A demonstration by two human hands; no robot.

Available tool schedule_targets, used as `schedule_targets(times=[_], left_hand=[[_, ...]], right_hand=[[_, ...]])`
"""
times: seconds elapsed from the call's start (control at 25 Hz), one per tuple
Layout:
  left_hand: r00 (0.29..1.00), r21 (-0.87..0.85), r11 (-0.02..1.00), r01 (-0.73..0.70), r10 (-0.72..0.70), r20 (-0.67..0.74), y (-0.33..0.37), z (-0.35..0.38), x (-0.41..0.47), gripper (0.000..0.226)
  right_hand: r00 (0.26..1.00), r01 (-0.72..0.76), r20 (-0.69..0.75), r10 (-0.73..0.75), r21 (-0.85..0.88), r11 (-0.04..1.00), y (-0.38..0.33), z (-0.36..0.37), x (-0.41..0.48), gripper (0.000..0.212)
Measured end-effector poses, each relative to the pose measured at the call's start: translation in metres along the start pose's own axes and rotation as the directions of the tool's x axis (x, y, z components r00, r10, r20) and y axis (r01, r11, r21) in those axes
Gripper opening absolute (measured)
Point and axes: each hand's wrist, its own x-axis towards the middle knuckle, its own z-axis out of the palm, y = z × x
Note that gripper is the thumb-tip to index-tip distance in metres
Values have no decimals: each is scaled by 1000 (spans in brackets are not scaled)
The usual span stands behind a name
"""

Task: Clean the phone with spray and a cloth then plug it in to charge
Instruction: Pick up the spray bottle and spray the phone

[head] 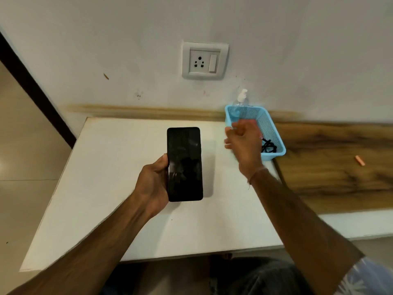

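Closest in, dark trousers point(265, 277) at the bottom edge and a patterned sleeve point(365, 277) at the right elbow. Big white wall point(106, 39) across the back, pale tiled floor point(25, 145) down the left. Filling the middle is the white table point(106, 188), close to the wall, and a wood-grain ledge point(329, 177) runs off to its right. Now the light blue basket point(271, 126), sitting at the table's far right corner against the wall.

Next the phone point(184, 165): dark screen up, held over the middle of the table, its shadow falling on the white top just to its right. Gripping its lower half is the left hand point(153, 177), thumb on the left edge, the other fingers hidden behind it. Up at the basket's near left rim, well apart from the phone, is the right hand point(244, 141), and it's blurred. Its fingers look half curled, but whether they touch anything I can't tell.

On the wall above the table, a white socket plate point(204, 60), one switch beside the pin holes. Then the spray bottle point(241, 99), upright in the basket's far left corner, white pump on top, bluish liquid inside, just beyond the right hand. Coiled in the basket's near end lies a black cable point(268, 145). Last, an orange stub point(359, 160) on the wood, far right.
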Motion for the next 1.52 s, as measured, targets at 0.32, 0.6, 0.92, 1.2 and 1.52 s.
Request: schedule_targets(times=[0.32, 0.6, 0.92, 1.2, 1.52], left_hand=[[999, -26, 999, -19, 20, 28, 1, -5, 12, 37], [998, -5, 998, -58, 58, 11, 4, -8, 16, 37], [997, 5, 998, -65, 65, -29, 13, -4, 6, 39], [997, 13, 997, -70, 70, -44, 17, -5, 2, 41], [989, 109, 990, -94, 80, 122, 19, 4, -5, 54]], right_hand=[[1000, 4, -24, -13, -314, 949, 2, 9, 123, 54], [992, 112, -7, -123, -361, 926, 2, 4, 120, 40], [951, 220, 189, -246, 151, 964, -45, -22, 8, 35], [834, -125, 507, -216, 555, 822, -59, 1, -88, 52], [570, -525, 789, -230, 565, 637, -53, 15, -126, 54]])
